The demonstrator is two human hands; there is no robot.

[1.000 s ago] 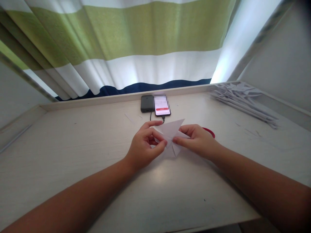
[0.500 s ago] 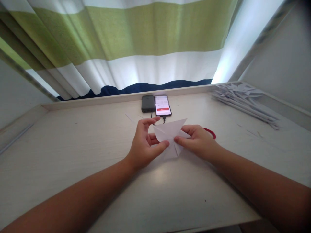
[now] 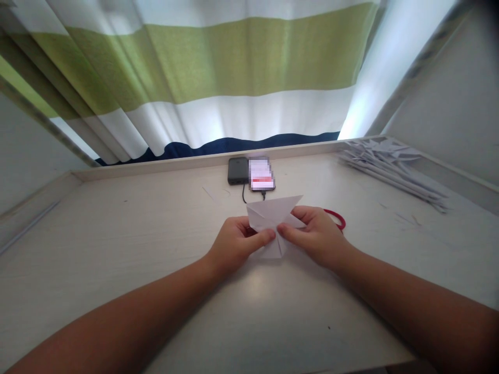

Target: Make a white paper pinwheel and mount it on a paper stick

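Note:
A folded white paper [image 3: 273, 212] with pointed corners is held just above the desk, in the middle of the head view. My left hand [image 3: 237, 241] grips its left side, thumb on the near face and the other fingers mostly hidden behind. On the right side, my right hand [image 3: 315, 231] pinches the paper, with its thumb close to the left thumb near the centre creases. Part of a red ring-shaped object [image 3: 340, 218] shows behind my right hand; the rest of it is hidden.
A black power bank [image 3: 237, 171] and a lit phone [image 3: 262, 174] with a cable lie beyond the paper. Folded white papers [image 3: 393, 166] are piled at the back right. Thin paper scraps lie on the desk [image 3: 117, 234]. A striped curtain [image 3: 249, 57] hangs behind.
The raised fingers of my left hand have closed down behind the paper. The paper's upper flap looks wider and flatter. The whole view has shifted slightly.

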